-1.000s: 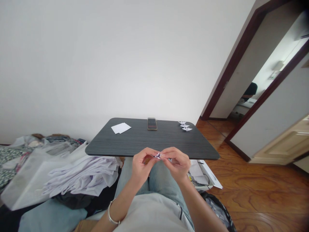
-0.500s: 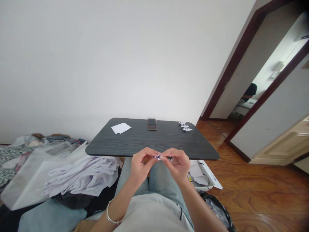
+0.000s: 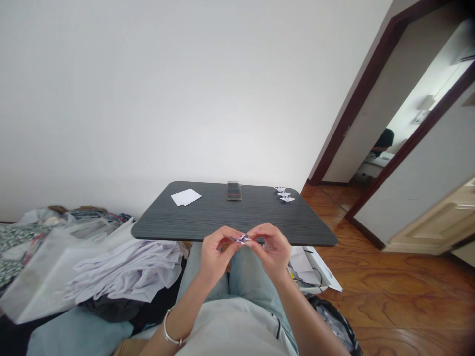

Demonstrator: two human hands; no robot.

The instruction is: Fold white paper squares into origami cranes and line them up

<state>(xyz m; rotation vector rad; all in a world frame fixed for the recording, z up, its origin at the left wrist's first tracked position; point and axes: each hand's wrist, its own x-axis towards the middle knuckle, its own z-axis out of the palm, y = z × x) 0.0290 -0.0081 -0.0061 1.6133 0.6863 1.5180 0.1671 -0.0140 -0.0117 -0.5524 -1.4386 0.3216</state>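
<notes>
Both of my hands meet just in front of the near edge of a dark wooden table [image 3: 208,220], above my lap. My left hand [image 3: 217,254] and my right hand [image 3: 271,249] each pinch one side of a small folded white paper piece [image 3: 243,239] with dark markings. The fingers of both hands are curled tight on it. A metal bracelet [image 3: 168,333] circles my left wrist.
On the table lie white paper sheets [image 3: 186,197] at the far left, a phone [image 3: 233,191] in the far middle and several small folded paper figures [image 3: 285,194] at the far right. Piled clothes and bags [image 3: 96,269] fill the left. An open doorway [image 3: 393,143] stands right.
My hands have shifted only slightly while working the folded paper between the fingertips; nothing on the table has moved.
</notes>
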